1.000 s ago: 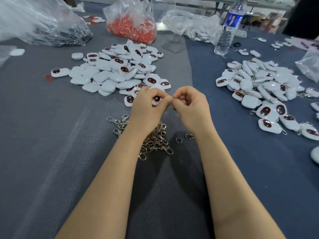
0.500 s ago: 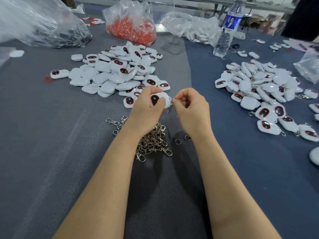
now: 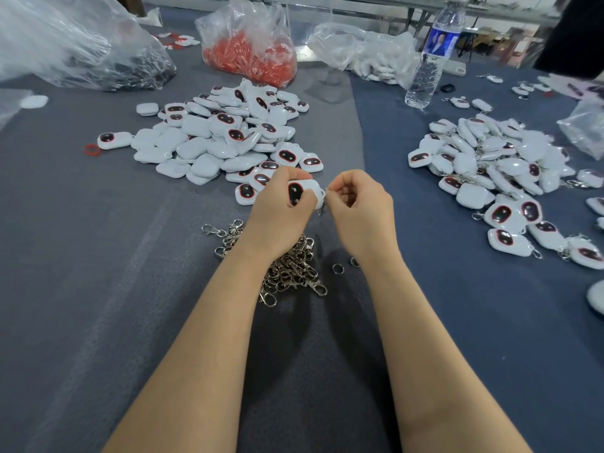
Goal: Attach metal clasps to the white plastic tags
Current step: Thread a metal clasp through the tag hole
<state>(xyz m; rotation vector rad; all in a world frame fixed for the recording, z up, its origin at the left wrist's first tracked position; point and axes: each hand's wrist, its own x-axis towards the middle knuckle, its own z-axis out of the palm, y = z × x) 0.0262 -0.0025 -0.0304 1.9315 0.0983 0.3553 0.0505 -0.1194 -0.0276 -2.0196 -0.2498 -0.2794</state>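
Tag sits in my left grip, thumb and curled fingers round its white body, its dark, red-rimmed window facing up at me. My right grip pinches a small metal clasp at the tag's right corner. The two touch there, and the clasp's lower end hangs just under the corner. Whether its ring is through the tag I cannot tell.

Both grips hover just beyond the clasp heap, a tangle of silver clasps lying on the table under my left wrist. Two loose rings lie just right of the heap. Beyond the heap and to its left spreads a pile of white tags, some window up, some blank side up. Well right of the heap, on the blue cloth, lies a second tag pile with clasps showing among the tags. Far beyond the heap sits a clear bag of red parts, and far beyond and to the heap's right a water bottle stands upright. A red ring lies well left of the heap, beside a single tag.
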